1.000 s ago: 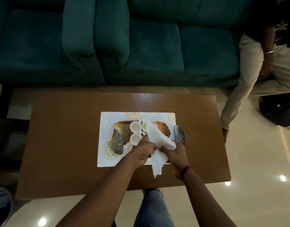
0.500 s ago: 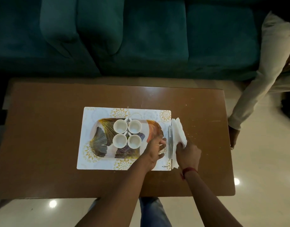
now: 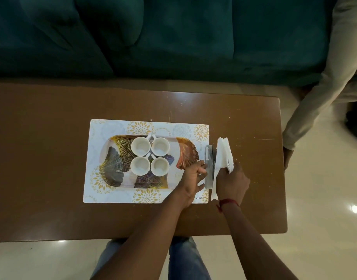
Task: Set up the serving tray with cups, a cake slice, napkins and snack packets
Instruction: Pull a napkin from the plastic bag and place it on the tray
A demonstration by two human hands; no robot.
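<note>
Head view: your right hand (image 3: 232,182) pinches white paper napkins (image 3: 225,152); left hand (image 3: 191,178) seemingly grips grey metal holder (image 3: 208,156); slide them in squarely.

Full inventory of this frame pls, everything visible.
table: 1, brown, centre
placemat: 1, white and gold, on table
tray: 1, leaf-patterned, on placemat
cups: 4, white, clustered on tray
napkin holder: 1, grey, at placemat's right edge
napkins: 1 stack, white, at holder, in right hand
sofa: 1, teal, behind table
other person: 1, beige trousers, far right
floor: cream tiles, around table
left hand: holds napkin holder's left side
right hand: red wrist thread, grips napkins
</note>
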